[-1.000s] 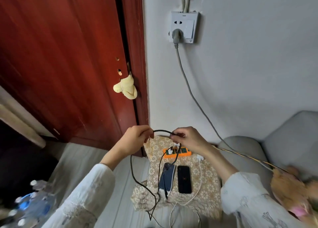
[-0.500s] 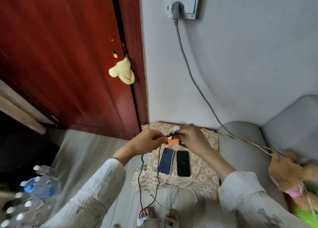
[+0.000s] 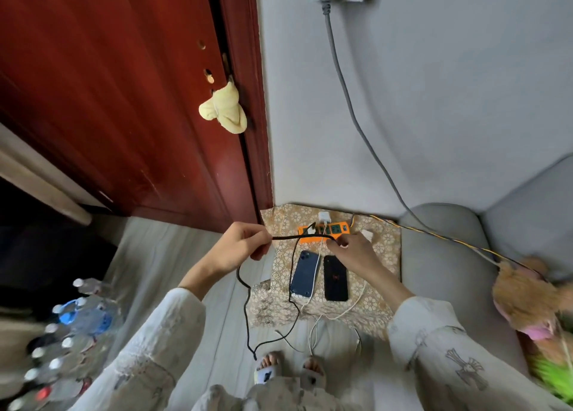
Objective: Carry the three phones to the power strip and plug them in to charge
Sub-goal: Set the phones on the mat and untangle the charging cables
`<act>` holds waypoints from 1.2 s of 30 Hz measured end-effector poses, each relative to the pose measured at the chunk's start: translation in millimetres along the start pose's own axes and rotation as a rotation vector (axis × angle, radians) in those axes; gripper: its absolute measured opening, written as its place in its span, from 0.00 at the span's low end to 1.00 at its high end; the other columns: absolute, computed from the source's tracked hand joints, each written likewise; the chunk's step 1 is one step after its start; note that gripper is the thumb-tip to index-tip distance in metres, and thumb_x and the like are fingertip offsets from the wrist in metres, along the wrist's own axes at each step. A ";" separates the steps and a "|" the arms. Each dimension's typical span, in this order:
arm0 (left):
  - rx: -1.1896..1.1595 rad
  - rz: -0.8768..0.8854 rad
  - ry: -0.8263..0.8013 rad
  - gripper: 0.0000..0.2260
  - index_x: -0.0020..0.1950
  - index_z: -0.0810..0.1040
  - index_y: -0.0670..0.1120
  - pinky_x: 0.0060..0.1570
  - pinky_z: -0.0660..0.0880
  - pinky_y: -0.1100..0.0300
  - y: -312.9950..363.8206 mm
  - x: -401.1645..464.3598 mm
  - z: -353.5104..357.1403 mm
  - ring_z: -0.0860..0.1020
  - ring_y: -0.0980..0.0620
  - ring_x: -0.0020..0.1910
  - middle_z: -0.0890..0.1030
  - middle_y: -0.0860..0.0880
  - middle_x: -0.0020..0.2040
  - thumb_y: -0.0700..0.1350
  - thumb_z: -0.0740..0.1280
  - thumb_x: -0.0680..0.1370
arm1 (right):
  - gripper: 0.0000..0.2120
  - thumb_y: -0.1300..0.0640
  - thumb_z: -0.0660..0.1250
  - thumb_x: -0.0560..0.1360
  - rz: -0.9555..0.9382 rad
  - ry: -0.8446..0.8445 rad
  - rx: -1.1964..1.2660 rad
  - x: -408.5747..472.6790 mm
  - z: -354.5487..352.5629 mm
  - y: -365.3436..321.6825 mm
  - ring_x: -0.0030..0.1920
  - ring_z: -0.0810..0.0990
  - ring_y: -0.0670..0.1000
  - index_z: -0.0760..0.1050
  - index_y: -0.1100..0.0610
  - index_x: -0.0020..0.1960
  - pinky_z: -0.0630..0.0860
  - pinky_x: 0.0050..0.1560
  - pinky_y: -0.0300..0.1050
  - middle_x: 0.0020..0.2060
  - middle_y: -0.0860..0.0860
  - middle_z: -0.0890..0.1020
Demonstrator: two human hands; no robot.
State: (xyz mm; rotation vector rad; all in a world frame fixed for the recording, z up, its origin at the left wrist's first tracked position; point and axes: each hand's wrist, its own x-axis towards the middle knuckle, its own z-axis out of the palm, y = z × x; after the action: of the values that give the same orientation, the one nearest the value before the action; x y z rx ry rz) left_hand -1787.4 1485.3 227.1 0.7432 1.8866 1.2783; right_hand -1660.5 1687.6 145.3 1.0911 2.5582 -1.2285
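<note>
While both hands hold the black cable [image 3: 297, 238], left hand [image 3: 238, 249] w/ a curled grip, right hand [image 3: 350, 249] pinching it by the orange power strip [image 3: 324, 232], 2 phones lie on the tabletop [image 3: 384, 249]: blue phone [image 3: 305, 274] w/ a white cable, black phone [image 3: 335, 278] maybe not plugged yet; 3rd not seen

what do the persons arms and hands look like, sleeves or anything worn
Both arms are covered by long, loose, pale cream sleeves, the left sleeve and the right sleeve, ending at the wrists. The fabric carries a faint printed pattern; a grey bird-like motif shows on the right one. The left hand and right hand are bare: no gloves, and no watch or bracelet can be seen.
</note>
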 end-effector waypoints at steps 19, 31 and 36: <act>0.082 -0.473 -0.342 0.14 0.27 0.77 0.46 0.33 0.66 0.64 -103.5 -10.6 36.5 0.70 0.54 0.28 0.75 0.49 0.26 0.41 0.60 0.73 | 0.11 0.58 0.61 0.77 0.719 -0.020 1.812 39.8 29.8 44.2 0.37 0.73 0.47 0.68 0.64 0.56 0.73 0.32 0.35 0.46 0.58 0.75; -0.032 -0.502 -0.225 0.12 0.41 0.78 0.42 0.37 0.73 0.60 -158.6 12.3 110.9 0.76 0.53 0.29 0.77 0.47 0.31 0.43 0.59 0.79 | 0.06 0.64 0.60 0.76 0.720 -0.281 1.372 21.3 101.5 63.3 0.38 0.78 0.51 0.75 0.61 0.43 0.73 0.41 0.42 0.30 0.52 0.82; 0.024 -0.514 -0.325 0.13 0.37 0.77 0.43 0.34 0.73 0.70 -172.4 7.1 108.8 0.77 0.60 0.27 0.79 0.48 0.31 0.42 0.59 0.79 | 0.10 0.56 0.60 0.78 0.723 -0.207 1.551 29.0 98.7 76.4 0.31 0.73 0.47 0.75 0.60 0.43 0.71 0.38 0.41 0.29 0.49 0.75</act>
State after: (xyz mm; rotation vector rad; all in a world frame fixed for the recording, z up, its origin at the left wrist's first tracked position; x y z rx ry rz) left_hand -1712.9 1488.7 37.2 0.4054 1.6792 0.7619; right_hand -1652.9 1665.3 19.3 1.5731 0.4821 -2.6922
